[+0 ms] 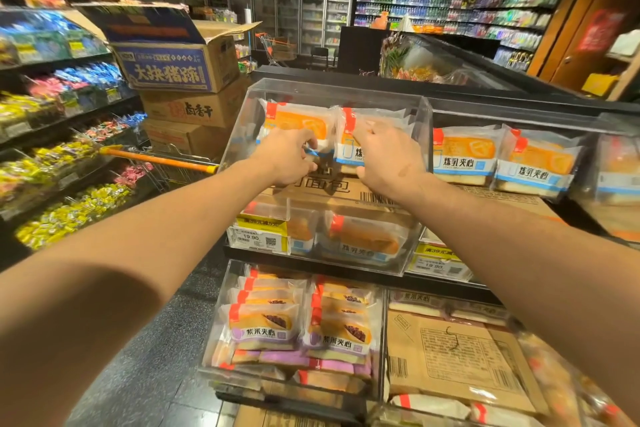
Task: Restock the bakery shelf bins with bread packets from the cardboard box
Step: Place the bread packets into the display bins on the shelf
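A clear plastic bin (242, 114) on the top shelf holds two orange-and-blue bread packets standing upright. My left hand (287, 158) pinches the lower edge of the left packet (294, 121). My right hand (388, 156) grips the right packet (349, 149) at its front. A flattened cardboard box (332, 189) with printed characters and a barcode lies under the bin, partly hidden by my hands. Below it, another clear bin (398, 253) holds more orange packets.
More orange packets (464, 156) fill the bin to the right. The lower bin (301, 322) has purple-labelled packets, with a cardboard sheet (457, 354) beside it. A trolley handle (159, 158) and stacked cartons (180, 69) stand to the left, beside candy shelves (52, 149).
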Motion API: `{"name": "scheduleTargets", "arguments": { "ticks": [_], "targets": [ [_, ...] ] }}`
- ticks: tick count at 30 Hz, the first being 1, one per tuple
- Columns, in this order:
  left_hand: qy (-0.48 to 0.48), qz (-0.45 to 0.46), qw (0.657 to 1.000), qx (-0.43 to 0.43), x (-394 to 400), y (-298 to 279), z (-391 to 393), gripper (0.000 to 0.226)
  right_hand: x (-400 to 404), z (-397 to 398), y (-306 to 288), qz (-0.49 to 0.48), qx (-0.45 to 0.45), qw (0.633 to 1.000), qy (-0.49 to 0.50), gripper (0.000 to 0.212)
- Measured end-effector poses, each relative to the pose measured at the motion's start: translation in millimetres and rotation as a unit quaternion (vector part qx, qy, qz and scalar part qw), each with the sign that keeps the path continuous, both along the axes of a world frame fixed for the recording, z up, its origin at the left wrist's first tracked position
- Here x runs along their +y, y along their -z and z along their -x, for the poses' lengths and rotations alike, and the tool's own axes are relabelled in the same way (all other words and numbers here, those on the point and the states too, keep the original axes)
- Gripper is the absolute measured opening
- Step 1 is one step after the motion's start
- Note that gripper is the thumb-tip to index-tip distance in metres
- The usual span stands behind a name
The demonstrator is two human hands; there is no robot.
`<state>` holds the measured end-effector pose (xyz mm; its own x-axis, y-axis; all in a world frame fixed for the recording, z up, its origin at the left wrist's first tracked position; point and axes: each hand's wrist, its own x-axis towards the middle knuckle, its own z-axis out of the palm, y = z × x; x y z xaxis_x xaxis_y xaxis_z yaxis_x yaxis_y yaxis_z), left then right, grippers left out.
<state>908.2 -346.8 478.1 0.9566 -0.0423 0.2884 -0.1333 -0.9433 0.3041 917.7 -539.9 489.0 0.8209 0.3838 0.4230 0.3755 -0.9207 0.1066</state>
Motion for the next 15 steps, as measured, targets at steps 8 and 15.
{"name": "scheduleTargets", "arguments": {
  "ticks": [8, 15],
  "targets": [
    [-0.048, 0.047, 0.996, -0.063, 5, -14, 36, 0.015, -2, 31, -9, -0.044, -0.003, 0.999, -0.017, 0.042],
    [-0.072, 0.076, 0.984, -0.141, -5, 1, 107, 0.020, -16, 95, -5, -0.072, 0.017, 0.996, -0.054, 0.049]
  ]
}}
